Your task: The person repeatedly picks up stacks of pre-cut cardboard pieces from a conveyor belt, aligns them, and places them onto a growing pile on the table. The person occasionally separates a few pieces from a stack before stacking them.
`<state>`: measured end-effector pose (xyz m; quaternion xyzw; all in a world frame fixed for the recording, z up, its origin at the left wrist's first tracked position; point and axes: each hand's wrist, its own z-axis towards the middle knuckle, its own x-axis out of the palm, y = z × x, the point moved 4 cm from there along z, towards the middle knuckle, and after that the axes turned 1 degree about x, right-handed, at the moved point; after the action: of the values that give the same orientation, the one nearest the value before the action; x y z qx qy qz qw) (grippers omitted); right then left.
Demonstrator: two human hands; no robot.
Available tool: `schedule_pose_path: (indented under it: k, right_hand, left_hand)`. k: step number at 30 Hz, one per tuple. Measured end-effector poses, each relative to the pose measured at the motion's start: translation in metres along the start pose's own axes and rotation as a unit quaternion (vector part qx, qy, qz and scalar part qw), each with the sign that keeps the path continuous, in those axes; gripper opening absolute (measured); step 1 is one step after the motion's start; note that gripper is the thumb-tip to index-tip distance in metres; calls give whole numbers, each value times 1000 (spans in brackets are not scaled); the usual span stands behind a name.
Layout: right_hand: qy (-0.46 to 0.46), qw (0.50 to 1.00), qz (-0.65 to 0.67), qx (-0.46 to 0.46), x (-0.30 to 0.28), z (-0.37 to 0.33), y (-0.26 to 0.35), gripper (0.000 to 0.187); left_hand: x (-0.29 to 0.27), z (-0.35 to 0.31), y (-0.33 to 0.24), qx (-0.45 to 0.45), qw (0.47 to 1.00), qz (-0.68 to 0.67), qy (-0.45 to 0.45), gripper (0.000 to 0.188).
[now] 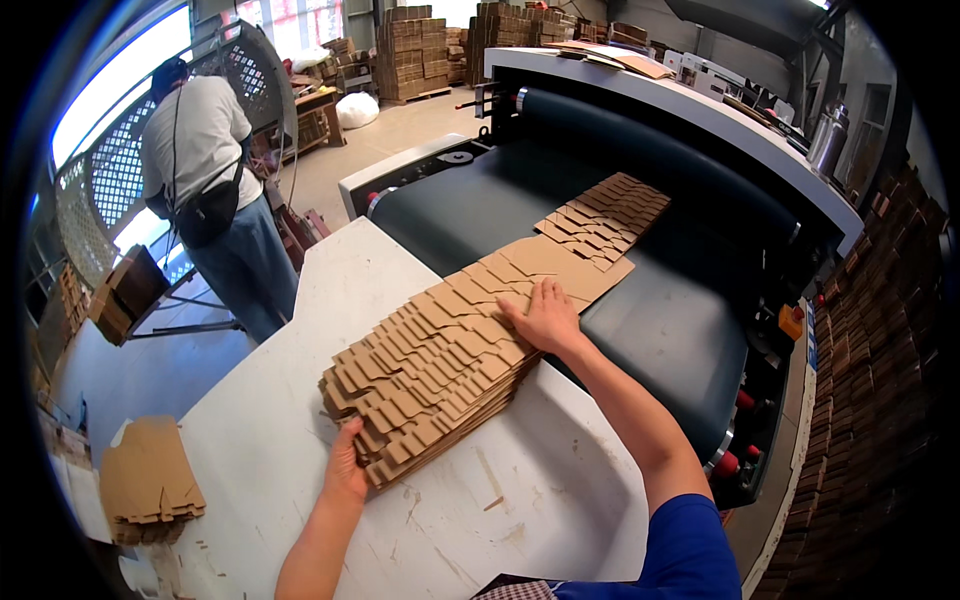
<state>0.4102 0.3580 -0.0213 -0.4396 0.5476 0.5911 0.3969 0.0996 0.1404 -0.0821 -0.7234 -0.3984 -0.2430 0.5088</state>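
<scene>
Here's the fanned stack of brown cardboard pieces (430, 350), slanting across the white bench (270, 440), its far end reaching over onto the machine's dark belt (660, 335)! The right hand (545, 318) lies flat on top towards that far end, fingers open and slightly spread, gripping nothing. Down at the near end, the left hand (345, 465) is up against the stack's edge, thumb showing; its other fingers are partly hidden, so I can't tell whether they're closed on the card. Further up the belt, an overlapping run of cardboard sheets (610, 215) lies just ahead of the stack. Over on the left, a smaller cardboard pile (152, 470) sits near the bench's edge. Beyond, a co-worker (205, 150) in a pale top bends, back turned, wearing a black bag (210, 208), and tall carton stacks (415, 55) stand at the back.
</scene>
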Motion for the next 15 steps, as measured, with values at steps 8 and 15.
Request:
schedule_pose_path:
  k: [8,15]
  right_hand:
    - [-26,983,134,-122,-58,-47,70,66]
    - [83,995,2,-50,36,-13,117,90]
  left_hand:
    - [-76,-146,-75,38,997,-20,-61,67]
    - [-34,-103,-67,13,997,55,-46,67]
